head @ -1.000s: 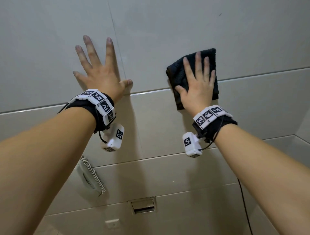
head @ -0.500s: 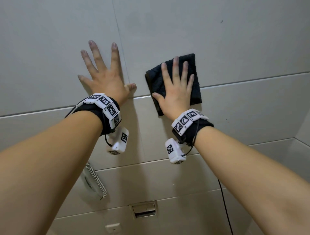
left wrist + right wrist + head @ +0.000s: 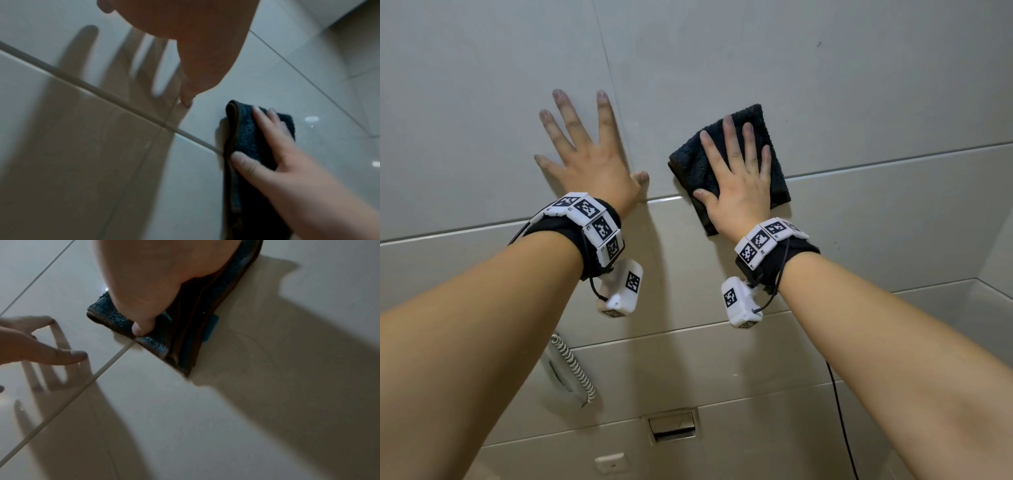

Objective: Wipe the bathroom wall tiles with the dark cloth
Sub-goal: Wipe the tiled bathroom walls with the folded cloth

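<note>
Two bare hands lie flat against the grey bathroom wall tiles (image 3: 859, 85), mid-wipe. At right, the right hand (image 3: 738, 181) presses a folded dark cloth (image 3: 774, 154) to the wall with straight, slightly spread fingers, thumb resting on the cloth's near edge; nothing is pinched or curled round. The cloth straddles a horizontal grout line (image 3: 893, 159), covering part of the tile above and part of the one below. Just beside it, the left hand (image 3: 589, 161) braces on the bare tile, fingers splayed and straight, holding nothing, its thumb close to the same grout line. Lower on the wall hang a coiled cord (image 3: 573, 366) and a recessed metal fitting (image 3: 673, 425). The wiping stroke appears under way on the upper tiles, with much of the wall likely still to be covered. The next pass probably calls for steady palm pressure so the folded cloth slides without bunching or slipping from under the flat hand.
</note>
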Demonstrator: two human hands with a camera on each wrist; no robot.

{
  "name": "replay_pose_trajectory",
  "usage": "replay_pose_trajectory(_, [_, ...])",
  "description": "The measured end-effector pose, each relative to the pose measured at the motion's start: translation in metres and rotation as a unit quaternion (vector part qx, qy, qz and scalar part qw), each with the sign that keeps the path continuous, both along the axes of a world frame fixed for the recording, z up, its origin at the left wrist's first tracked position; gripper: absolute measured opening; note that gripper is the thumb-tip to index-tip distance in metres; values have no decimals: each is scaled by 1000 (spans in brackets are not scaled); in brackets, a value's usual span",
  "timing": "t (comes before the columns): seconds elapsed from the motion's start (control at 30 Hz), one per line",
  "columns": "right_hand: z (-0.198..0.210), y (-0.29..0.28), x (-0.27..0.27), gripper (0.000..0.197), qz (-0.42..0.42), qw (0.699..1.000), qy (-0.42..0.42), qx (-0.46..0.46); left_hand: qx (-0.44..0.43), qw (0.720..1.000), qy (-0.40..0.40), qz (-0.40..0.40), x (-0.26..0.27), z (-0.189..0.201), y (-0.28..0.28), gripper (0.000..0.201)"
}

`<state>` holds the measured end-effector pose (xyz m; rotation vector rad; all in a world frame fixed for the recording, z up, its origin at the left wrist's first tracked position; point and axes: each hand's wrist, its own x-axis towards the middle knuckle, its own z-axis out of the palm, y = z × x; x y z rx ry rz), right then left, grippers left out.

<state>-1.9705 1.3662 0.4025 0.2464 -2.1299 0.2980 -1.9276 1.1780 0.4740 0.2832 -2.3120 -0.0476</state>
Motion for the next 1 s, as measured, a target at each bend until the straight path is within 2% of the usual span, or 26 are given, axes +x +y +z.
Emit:
replay_pose_trajectory(0.07, [1, 10, 0, 90, -2, 1000, -1, 2, -1, 1000, 0, -8, 0, 1, 10, 115])
replay_pose_trajectory(0.27, [2, 52, -6, 90, -3, 1000, -2, -4, -110, 991, 27, -77, -5, 20, 52, 103])
replay_pose_trajectory(0.43, [4, 95, -12, 91, -10, 1000, -1, -3, -140, 985, 42, -91, -15, 48, 90, 107])
replay_pose_trajectory(0.57, [2, 134, -19, 92, -21, 1000, 2, -15, -125, 988, 7, -88, -24, 50, 109, 124])
replay_pose_trajectory(0.73, [2, 164, -27, 86, -23, 999, 11, -31, -122, 989, 7, -85, -25, 49, 108, 125])
replay_pose_trajectory(0.87, [7, 160, -28, 81, -23, 998, 11, -60, -123, 989, 1, -81, -24, 49, 108, 125])
replay_pose_trajectory(1.0, [36, 149, -29, 79, -19, 992, 26, -119, -122, 989, -3, -79, -25, 50, 106, 125])
